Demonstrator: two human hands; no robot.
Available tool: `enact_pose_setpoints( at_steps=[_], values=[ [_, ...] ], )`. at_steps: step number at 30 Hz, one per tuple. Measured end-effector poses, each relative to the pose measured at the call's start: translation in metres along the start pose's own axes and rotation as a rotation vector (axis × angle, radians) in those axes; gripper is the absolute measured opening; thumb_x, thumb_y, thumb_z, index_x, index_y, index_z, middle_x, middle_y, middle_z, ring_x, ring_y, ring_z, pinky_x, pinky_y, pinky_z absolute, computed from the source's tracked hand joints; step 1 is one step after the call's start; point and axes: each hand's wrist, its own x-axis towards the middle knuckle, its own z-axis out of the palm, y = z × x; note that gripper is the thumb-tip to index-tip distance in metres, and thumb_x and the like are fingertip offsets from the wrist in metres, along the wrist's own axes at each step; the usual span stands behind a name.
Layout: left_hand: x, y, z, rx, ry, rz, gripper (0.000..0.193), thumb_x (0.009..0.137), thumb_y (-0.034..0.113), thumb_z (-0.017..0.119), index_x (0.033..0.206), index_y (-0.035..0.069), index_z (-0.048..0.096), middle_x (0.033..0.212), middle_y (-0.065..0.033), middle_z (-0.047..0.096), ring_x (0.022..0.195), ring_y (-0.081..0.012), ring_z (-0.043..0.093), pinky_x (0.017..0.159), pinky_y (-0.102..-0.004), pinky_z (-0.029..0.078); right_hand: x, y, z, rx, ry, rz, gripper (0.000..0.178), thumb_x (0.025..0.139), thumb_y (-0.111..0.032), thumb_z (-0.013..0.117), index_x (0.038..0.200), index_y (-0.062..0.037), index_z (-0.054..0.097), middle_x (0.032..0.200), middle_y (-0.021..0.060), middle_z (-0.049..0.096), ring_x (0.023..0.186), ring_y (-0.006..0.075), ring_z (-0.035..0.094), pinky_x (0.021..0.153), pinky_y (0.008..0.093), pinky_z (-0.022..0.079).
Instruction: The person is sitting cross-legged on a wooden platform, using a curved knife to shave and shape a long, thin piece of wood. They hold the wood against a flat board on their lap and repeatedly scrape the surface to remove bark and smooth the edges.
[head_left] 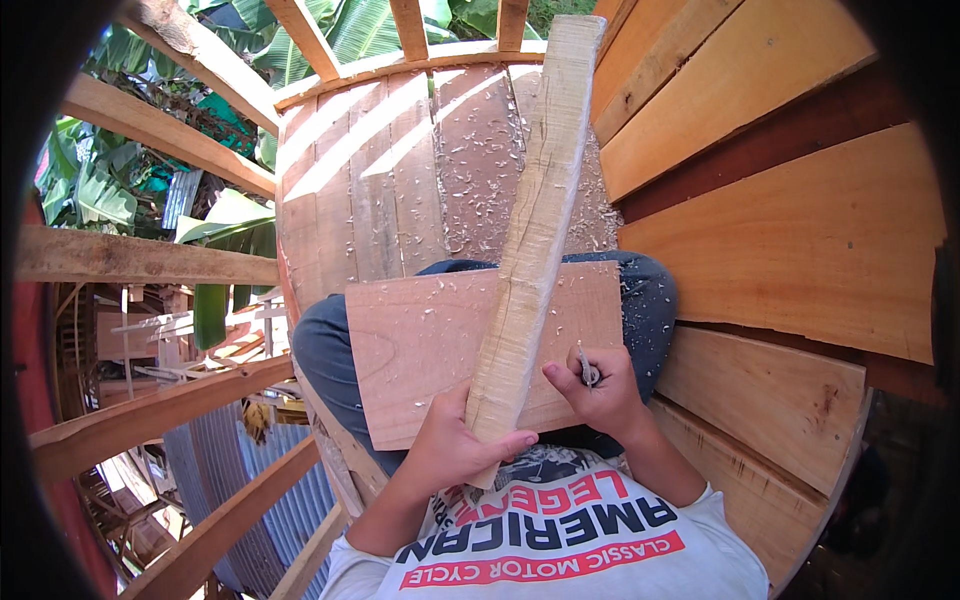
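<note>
A long, pale wooden beam [535,210] slants away from my body, its near end close to my shirt and its far end above the floor. My left hand [455,440] is closed around that near end, thumb across its face. To the right of the beam, my right hand [605,390] is a fist around a small grey metal tool [585,368], its tip pointing up, apart from the wood. Its handle is hidden, so its exact kind is unclear. Under the beam, a flat reddish wooden board [420,345] lies across my crossed legs.
Wood shavings [480,190] are strewn over the plank floor [375,215] ahead and on the board. A wall of orange-brown planks [780,240] rises close on the right. Open wooden railing bars [150,255] stand left and ahead, with banana leaves [350,40] beyond.
</note>
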Motion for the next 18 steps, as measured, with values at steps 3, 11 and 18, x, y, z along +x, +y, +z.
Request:
enact_pose_setpoints(
  at_steps=[3, 11, 18],
  values=[
    [0.001, 0.005, 0.000, -0.014, 0.017, 0.047, 0.049, 0.072, 0.007, 0.082, 0.111, -0.004, 0.055, 0.080, -0.0070, 0.065, 0.063, -0.0118, 0.064, 0.054, -0.0245, 0.052, -0.004, 0.011, 0.004, -0.126, 0.041, -0.112, 0.024, 0.078, -0.012, 0.071, 0.062, 0.0002, 0.059, 0.051, 0.0144, 0.051, 0.044, 0.0205, 0.055, 0.044, 0.0327, 0.039],
    [-0.013, 0.010, 0.013, 0.260, 0.013, 0.140, 0.047, 0.071, 0.009, 0.080, 0.110, -0.004, 0.057, 0.088, -0.0091, 0.067, 0.070, -0.0099, 0.063, 0.063, -0.0243, 0.051, 0.009, 0.015, -0.010, -0.539, 0.271, -0.362, 0.023, 0.073, -0.009, 0.067, 0.055, -0.0043, 0.052, 0.048, 0.0132, 0.046, 0.043, 0.0327, 0.050, 0.044, 0.0370, 0.038],
    [-0.017, 0.011, 0.016, 0.211, 0.007, 0.184, 0.048, 0.069, 0.012, 0.080, 0.109, -0.004, 0.059, 0.089, -0.0094, 0.067, 0.082, -0.0137, 0.064, 0.074, -0.0268, 0.051, 0.027, 0.003, -0.020, -0.591, 0.394, -0.489, 0.028, 0.072, -0.007, 0.064, 0.052, -0.0056, 0.045, 0.046, 0.0099, 0.042, 0.040, 0.0277, 0.045, 0.042, 0.0356, 0.033]
  ],
)
